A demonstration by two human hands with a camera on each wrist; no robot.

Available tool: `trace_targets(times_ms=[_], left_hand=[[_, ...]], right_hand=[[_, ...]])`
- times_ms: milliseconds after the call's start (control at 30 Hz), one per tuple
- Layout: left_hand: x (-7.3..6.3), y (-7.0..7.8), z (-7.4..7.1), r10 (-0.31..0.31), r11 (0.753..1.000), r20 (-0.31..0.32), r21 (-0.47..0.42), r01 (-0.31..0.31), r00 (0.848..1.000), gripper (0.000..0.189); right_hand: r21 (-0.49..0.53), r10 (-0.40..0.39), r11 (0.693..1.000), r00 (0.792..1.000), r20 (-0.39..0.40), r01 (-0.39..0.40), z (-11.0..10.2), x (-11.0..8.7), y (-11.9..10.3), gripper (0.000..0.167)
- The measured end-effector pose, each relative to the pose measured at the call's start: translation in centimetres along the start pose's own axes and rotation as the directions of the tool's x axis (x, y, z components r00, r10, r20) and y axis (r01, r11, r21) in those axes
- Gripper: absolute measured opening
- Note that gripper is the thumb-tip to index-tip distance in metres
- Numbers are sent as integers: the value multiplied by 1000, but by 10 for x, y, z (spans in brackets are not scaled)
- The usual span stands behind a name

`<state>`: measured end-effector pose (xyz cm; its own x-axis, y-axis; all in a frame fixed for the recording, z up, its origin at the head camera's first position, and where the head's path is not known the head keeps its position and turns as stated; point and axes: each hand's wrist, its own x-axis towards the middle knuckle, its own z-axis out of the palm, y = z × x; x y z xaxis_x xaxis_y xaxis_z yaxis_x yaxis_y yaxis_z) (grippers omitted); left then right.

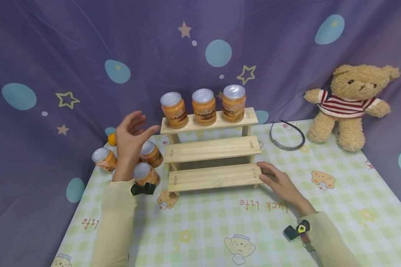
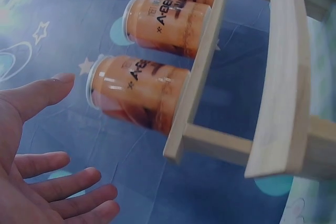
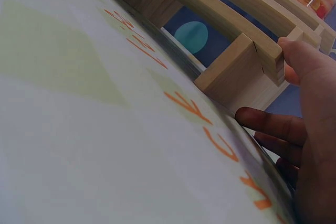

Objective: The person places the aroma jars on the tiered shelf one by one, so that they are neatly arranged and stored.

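Three orange cans with silvery lids stand in a row on the top step of a wooden three-step rack (image 1: pixel 214 149). Beside the leftmost can (image 1: pixel 175 111), my left hand (image 1: pixel 131 131) is raised with its fingers spread apart. In the left wrist view, a gap shows between that hand (image 2: pixel 50 156) and the can (image 2: pixel 139 90), and the palm holds nothing. My right hand (image 1: pixel 280 183) touches the right end of the lowest step. The right wrist view shows one digit against the step's corner and the other fingers (image 3: pixel 275 127) loosely extended beside the rack's leg, near the tablecloth.
Several more orange cans (image 1: pixel 151 154) stand left of the rack, partly hidden by my left arm. A black headband (image 1: pixel 289 147) lies right of the rack. A teddy bear (image 1: pixel 347 105) sits at the back right against the purple curtain (image 1: pixel 274 33).
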<state>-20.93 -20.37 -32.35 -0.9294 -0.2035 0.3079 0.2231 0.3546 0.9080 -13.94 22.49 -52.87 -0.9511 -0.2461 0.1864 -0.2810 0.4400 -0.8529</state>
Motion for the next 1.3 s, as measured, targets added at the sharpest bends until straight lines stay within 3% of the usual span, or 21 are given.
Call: trace_targets(times_ms=[200, 467, 833, 1033, 1300], left_hand=[[-7, -9, -14, -58, 998, -34, 12, 58, 998, 62], [-15, -26, -33, -50, 994, -84, 90, 58, 995, 58], [-28, -56, -60, -90, 991, -126, 88, 101, 988, 56], [-35, -68, -72, -150, 970, -160, 168, 177, 976, 59], [-45, -90, -87, -220, 955, -163, 165, 247, 962, 62]], right_hand=[[6, 4, 1000, 1000, 2, -4, 0, -1, 0, 44], [15, -4, 1000, 1000, -5, 5, -1, 0, -2, 44], [-9, 14, 1000, 1000, -5, -14, -1, 0, -2, 44], [-11, 16, 1000, 1000, -4, -16, -1, 0, -1, 44], [-3, 38, 999, 999, 1, -38, -2, -1, -3, 43]])
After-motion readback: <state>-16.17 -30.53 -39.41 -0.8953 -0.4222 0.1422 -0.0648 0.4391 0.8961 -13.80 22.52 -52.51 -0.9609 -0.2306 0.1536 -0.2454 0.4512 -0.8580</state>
